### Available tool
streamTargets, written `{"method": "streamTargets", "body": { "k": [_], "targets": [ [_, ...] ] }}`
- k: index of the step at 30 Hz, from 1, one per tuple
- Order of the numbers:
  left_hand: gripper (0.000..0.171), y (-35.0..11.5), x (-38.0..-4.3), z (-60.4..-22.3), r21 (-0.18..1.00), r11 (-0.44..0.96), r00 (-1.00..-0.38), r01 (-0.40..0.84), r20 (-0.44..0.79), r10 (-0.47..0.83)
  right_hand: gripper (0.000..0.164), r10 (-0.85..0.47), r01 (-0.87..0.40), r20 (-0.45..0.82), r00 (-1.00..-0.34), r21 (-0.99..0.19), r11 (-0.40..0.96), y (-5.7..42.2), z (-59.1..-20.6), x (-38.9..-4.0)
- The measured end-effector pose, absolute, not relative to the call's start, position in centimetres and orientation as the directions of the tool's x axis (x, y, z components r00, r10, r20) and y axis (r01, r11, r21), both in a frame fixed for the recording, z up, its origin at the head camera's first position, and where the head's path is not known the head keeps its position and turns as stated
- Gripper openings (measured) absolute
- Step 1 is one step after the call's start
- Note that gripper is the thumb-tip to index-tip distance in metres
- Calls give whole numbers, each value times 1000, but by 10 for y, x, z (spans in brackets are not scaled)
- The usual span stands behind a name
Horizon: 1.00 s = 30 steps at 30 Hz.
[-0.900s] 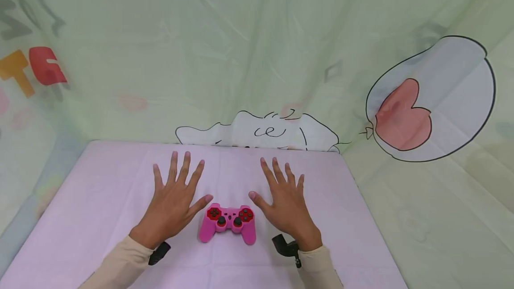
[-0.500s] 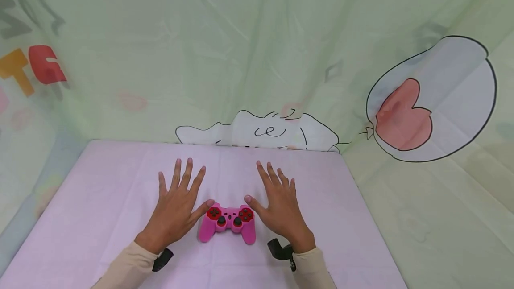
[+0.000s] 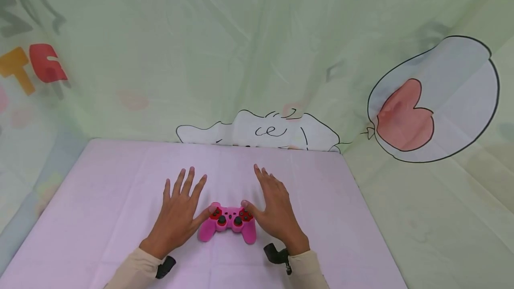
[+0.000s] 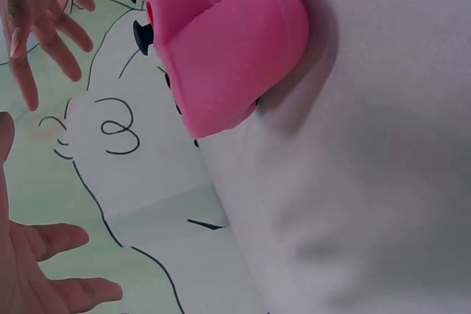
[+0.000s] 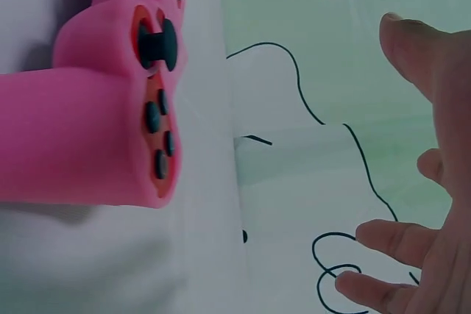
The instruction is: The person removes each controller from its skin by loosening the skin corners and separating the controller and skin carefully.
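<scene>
A pink game controller with red button areas and two black thumbsticks lies on the pale tablecloth. My left hand is at its left side, fingers spread and pointing away, the thumb overlapping the controller's upper left corner in the head view. On the other side, my right hand has its fingers extended, with its thumb over the right button area in that view. Both wrist views show a gap between hand and controller: the left wrist view has one pink grip close up, the right wrist view the buttons.
The pale pink tablecloth covers the table up to a light green curtain behind. A cartoon drawing and a balloon with a heart are printed on the curtain. A black wrist camera sits below the right wrist.
Both hands have come down and inward towards the controller, their thumbs now overlapping its upper corners. The right hand has turned more edge-on. The controller has stayed in place.
</scene>
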<state>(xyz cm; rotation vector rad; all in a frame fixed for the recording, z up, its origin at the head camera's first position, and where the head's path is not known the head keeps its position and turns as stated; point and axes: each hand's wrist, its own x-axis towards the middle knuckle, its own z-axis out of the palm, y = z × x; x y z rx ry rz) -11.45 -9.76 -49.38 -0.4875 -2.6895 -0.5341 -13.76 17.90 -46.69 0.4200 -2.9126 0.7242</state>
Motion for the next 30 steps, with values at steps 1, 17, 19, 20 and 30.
{"method": "streamTargets", "body": {
  "k": [1,17,19,20,30],
  "targets": [
    [81,-97,-114,-496,301,867,-877,396,405,260,98,-237,-289,169,-957,-452,844,179,-468,-137],
    [82,-92,-112,-522,402,829,-902,388,353,250,105,-206,-223,96,-974,-563,796,174,-494,-132],
    [82,-91,-111,-525,426,818,-904,387,351,245,105,-201,-215,88,-976,-576,789,173,-498,-131],
    [81,-91,-110,-526,443,810,-907,385,346,242,105,-199,-208,80,-977,-583,785,173,-500,-131],
    [81,-87,-105,-542,572,735,-925,364,316,213,100,-222,-196,48,-974,-667,719,173,-512,-125]
  ]
}}
